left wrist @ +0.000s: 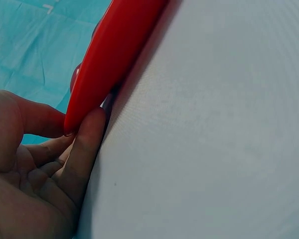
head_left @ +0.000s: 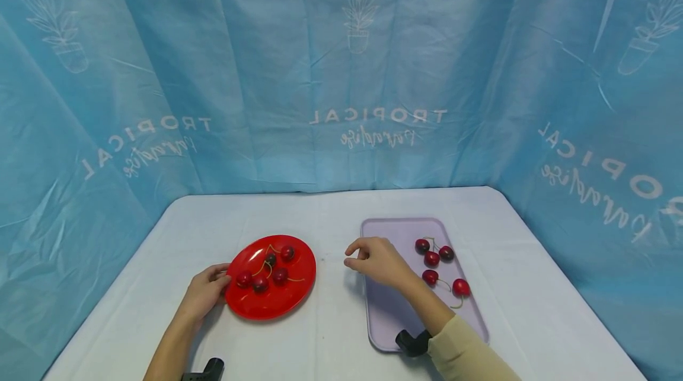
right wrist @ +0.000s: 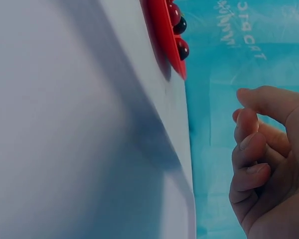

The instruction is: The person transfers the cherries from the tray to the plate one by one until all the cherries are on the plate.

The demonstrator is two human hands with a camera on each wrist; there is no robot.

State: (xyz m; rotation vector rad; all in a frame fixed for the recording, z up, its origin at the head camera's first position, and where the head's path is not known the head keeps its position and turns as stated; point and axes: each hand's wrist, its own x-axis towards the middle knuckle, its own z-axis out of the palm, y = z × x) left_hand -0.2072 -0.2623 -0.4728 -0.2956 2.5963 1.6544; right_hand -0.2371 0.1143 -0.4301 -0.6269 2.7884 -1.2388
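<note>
Blue printed curtains [head_left: 341, 73] enclose the white worktop [head_left: 336, 209] on three sides. We find the red plate [head_left: 277, 301], left of centre, carrying five cherries [head_left: 260, 284]; our left hand [head_left: 205, 292] grips its near-left rim, fingers [left wrist: 87, 144] curled under the edge. Our right hand [head_left: 376, 261] hovers between plate and lilac tray [head_left: 389, 310], fingers [right wrist: 249, 144] loosely curled, grasping nothing. Five more cherries [head_left: 431, 259] lie on the tray's right half.
</note>
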